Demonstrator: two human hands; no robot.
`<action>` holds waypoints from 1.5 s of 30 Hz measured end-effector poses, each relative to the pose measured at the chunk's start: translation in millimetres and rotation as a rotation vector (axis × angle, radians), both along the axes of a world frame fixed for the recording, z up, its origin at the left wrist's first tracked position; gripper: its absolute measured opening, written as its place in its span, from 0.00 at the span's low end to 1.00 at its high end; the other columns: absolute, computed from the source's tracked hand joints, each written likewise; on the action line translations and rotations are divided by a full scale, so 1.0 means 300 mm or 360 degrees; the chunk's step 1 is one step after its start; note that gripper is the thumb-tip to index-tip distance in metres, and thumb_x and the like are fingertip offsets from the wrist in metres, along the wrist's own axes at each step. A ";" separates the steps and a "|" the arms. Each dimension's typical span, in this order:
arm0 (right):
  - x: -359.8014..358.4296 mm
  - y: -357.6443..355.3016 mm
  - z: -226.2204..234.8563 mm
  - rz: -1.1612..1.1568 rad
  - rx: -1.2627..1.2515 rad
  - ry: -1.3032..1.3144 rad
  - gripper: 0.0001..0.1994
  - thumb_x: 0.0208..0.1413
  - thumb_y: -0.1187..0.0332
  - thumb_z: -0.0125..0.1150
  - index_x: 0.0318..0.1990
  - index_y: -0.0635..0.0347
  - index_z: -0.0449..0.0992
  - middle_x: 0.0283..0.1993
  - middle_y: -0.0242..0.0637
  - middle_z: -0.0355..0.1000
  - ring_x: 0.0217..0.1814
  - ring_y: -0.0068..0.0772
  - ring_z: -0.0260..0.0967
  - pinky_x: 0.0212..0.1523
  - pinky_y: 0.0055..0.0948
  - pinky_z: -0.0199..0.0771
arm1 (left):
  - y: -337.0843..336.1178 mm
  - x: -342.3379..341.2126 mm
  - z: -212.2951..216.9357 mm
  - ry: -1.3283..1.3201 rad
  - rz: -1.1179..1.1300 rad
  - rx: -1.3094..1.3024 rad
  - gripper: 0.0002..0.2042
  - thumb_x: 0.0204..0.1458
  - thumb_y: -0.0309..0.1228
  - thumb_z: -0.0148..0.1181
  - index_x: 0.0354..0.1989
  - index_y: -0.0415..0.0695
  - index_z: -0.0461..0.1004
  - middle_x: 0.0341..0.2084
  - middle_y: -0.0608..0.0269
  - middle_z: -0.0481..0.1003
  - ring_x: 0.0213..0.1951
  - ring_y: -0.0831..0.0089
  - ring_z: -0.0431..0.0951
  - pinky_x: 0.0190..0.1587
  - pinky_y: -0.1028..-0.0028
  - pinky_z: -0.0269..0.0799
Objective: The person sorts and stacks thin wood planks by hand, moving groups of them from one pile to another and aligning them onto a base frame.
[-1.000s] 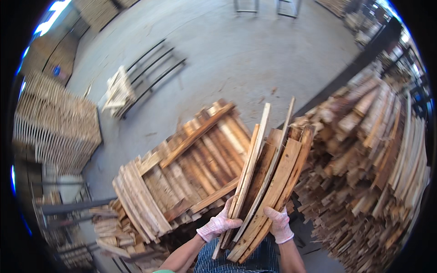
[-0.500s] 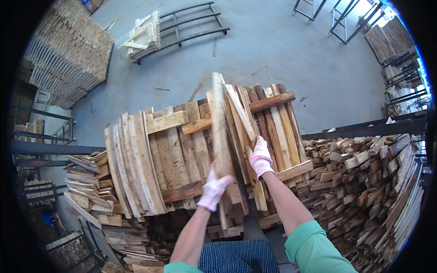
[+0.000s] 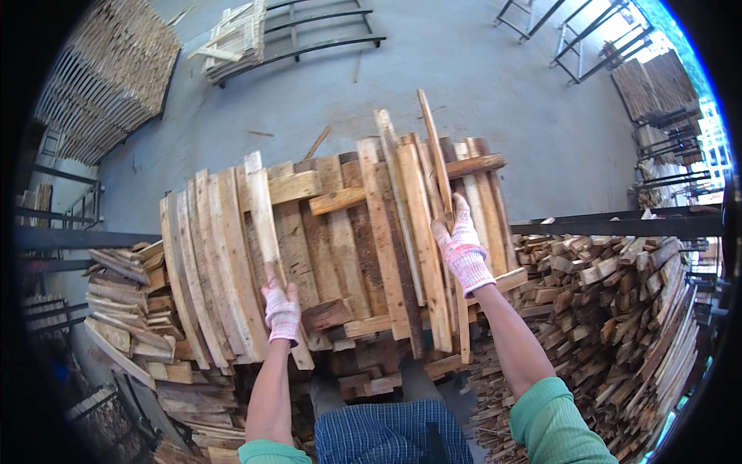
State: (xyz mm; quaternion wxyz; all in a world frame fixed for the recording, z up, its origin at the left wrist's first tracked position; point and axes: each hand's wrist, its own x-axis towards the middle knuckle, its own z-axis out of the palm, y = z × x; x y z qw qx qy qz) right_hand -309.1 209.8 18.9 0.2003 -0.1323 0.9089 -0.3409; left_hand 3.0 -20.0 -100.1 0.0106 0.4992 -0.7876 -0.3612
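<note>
Head view: gloved hands (image 3: 281, 311) on stacked planks (image 3: 348, 247)

Hands now apart: left hand (image 3: 281, 311) on a separate plank (image 3: 263, 224), right hand (image 3: 462, 246) on slats (image 3: 435, 166).

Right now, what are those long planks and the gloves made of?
The planks look like rough, unpainted wood: brown and tan grain, split uneven ends. The left glove and right glove look like knitted fabric, whitish with pink flecks and a ribbed cuff; the exact fibre cannot be told.
</note>
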 end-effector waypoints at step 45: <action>0.156 0.088 -0.415 0.0094 0.0423 0.0660 0.37 0.58 0.62 0.61 0.73 0.57 0.51 0.49 0.60 0.65 0.44 0.62 0.69 0.44 0.54 0.73 | 0.649 -0.656 -0.003 0.0034 -0.0244 -0.0264 0.42 0.58 0.38 0.58 0.72 0.32 0.40 0.51 0.35 0.69 0.47 0.42 0.75 0.49 0.53 0.74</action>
